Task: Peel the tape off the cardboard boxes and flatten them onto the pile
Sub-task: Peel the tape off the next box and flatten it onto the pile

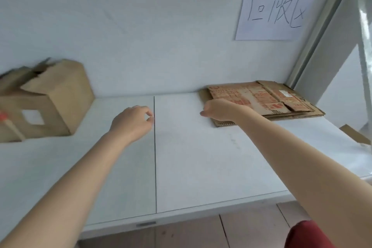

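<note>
The pile (261,98) of flattened cardboard lies at the back right of the table (201,157), against the wall (141,26). The right hand (219,109) is over its near left corner, wrist bent and knuckles up. Its fingers are hidden under the back of the hand, so I cannot tell whether they grip the cardboard or only rest on it. The top sheet is brown with red print all over. The sheet behind it carries a small white label (285,93), and the ribbed edge of a lower sheet shows just below the right wrist.

The one box (52,102) standing up is at the far left, well apart from both hands and smeared by blur. It is plain brown, with a white square patch (33,117) on its near face and flaps sticking up at the top. What is inside cannot be seen. At its left edge there is a red blur (3,117) with a pale strip below it (too smeared to name).

The left hand (131,122) hangs above the table between box and pile, just beside the dark seam (155,157) that splits the tabletop. Its fingers are loosely curled, thumb and forefinger tips near each other, and nothing shows between them.

A paper sign (275,10) with handwritten characters is stuck on the wall above the pile. A scrap of cardboard (353,134) pokes up past the table's right edge.
</note>
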